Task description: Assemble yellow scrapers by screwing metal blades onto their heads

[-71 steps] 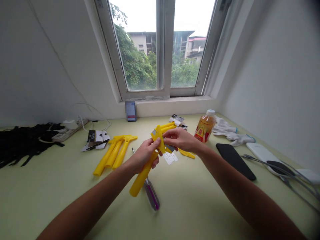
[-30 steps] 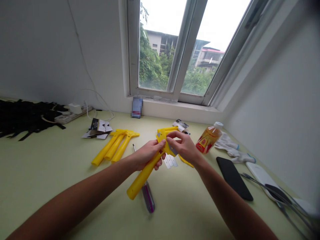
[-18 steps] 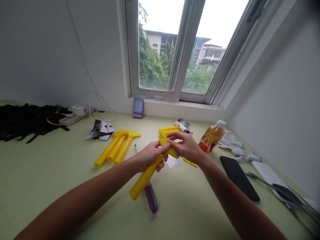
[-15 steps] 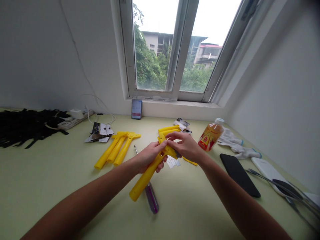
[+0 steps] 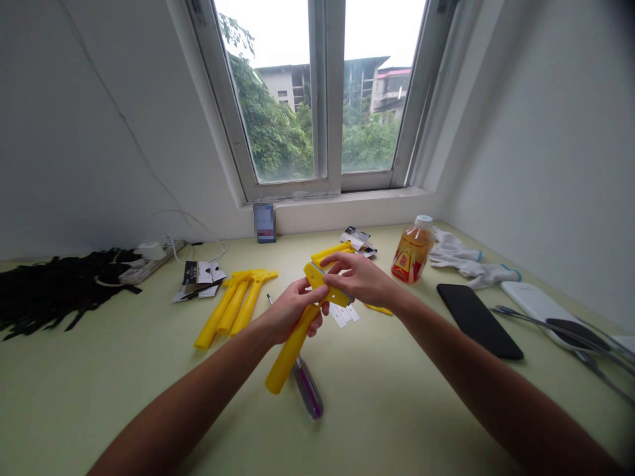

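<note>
Over the middle of the table I hold a yellow plastic scraper [image 5: 288, 357], its tubular handle slanting down toward me. My left hand [image 5: 290, 309] is wrapped around the neck below the head, thumb on top. My right hand [image 5: 360, 277] is closed at the wide head, thumb and fingers pinching its edge, where a thin grey-blue strip shows. Fingers hide part of the head. Beneath the scraper lies a screwdriver [image 5: 308, 390] with a clear and purple handle. Several flat pale blades [image 5: 344, 315] rest on the table just beyond the hands.
Several yellow scrapers [image 5: 238, 304] lie at left near card packaging [image 5: 201, 277]; more yellow handles [image 5: 330, 252] lie behind my hands. At right are a drink bottle [image 5: 413, 251], white gloves [image 5: 471, 266], a black phone [image 5: 476, 320] and cables. A black strip pile [image 5: 64, 287] sits far left.
The view has shifted and tilted slightly. The scraper's head has turned a little in my hands, so its strip-lined edge shows more. Both hands keep their hold.
</note>
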A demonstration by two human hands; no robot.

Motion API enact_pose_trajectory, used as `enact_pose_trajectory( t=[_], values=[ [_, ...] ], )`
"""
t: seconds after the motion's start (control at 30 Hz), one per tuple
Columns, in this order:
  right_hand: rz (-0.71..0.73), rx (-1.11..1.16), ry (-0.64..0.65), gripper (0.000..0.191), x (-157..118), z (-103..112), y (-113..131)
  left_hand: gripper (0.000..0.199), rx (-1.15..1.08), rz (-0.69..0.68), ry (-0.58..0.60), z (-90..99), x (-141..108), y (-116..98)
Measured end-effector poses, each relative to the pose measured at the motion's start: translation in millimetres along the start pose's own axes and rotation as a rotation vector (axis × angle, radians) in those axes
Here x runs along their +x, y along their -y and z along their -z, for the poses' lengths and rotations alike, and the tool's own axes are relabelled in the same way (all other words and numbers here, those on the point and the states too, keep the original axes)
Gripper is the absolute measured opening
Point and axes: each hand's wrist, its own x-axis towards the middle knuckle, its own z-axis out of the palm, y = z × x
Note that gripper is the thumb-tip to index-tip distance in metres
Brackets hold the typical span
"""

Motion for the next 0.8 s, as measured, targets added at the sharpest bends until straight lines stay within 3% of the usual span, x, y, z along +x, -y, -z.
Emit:
enact_pose_trajectory(
  t=[0.5, 0.8],
  values=[
    [0.041, -0.055, -0.046, 0.024, -4.5, 2.3, 12.4, 0.037, 0.113, -0.104, -0.093, -8.2, -5.0, -6.3],
    [0.02, 0.035, -0.02, 0.024, -5.9, 1.8, 16.3, 0.036, 0.118, -0.166, -0.011, -9.6, -7.7, -9.0]
  ],
)
